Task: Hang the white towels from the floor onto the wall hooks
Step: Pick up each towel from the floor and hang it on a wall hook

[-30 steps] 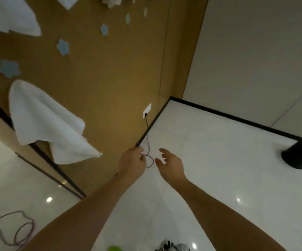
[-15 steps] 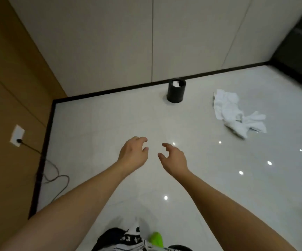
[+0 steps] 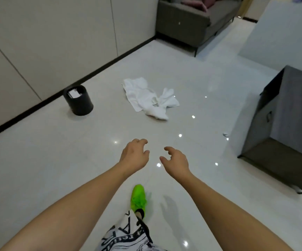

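Your left hand [image 3: 134,154] and right hand [image 3: 175,160] hang loosely curled, each grip released, holding nothing. The white towels [image 3: 149,98] lie crumpled on the floor [image 3: 56,160] ahead, beside the black bin [image 3: 78,100]. They look light, soft and limp; pinch a raised fold or corner.

Left hand [image 3: 134,155] and right hand [image 3: 176,161] outstretched over glossy floor [image 3: 38,169], loosely curled, holding nothing. White towels [image 3: 149,98] crumpled on floor ahead. Black bin [image 3: 78,100] near baseboard, left of towels. Green shoe [image 3: 138,197] below hands. Grey sofa [image 3: 191,24] beyond.
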